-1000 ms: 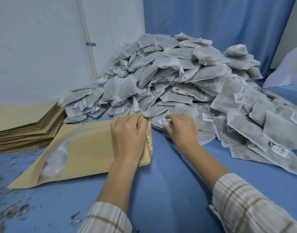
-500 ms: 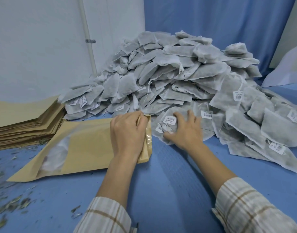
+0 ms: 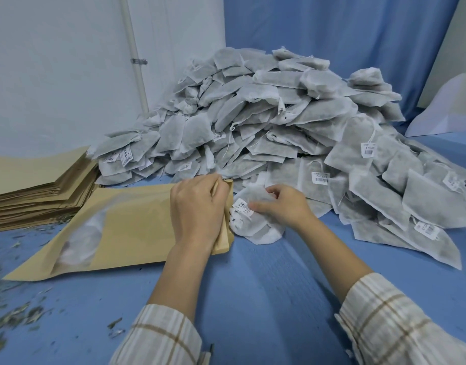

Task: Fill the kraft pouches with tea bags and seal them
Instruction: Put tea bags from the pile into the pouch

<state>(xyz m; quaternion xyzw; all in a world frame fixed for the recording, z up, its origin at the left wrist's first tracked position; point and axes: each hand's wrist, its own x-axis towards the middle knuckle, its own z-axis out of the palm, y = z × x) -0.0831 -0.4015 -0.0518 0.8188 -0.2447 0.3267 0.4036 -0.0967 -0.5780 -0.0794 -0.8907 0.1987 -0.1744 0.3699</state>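
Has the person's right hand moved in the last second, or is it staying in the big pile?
Yes. The right hand has drawn back from the pile of tea bags, gripping a tea bag, toward the kraft pouch's open mouth held by the left hand.

Tan kraft pouch (image 3: 137, 227), grey tea bags (image 3: 266, 122), blue table (image 3: 253, 299).

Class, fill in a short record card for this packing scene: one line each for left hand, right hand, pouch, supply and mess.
Left hand: holds the kraft pouch at its mouth
Right hand: holds a tea bag beside that mouth
Pouch: lies flat, window shows contents
Supply: tea bag pile; pouch stack
Mess: loose leaf bits on the blue table
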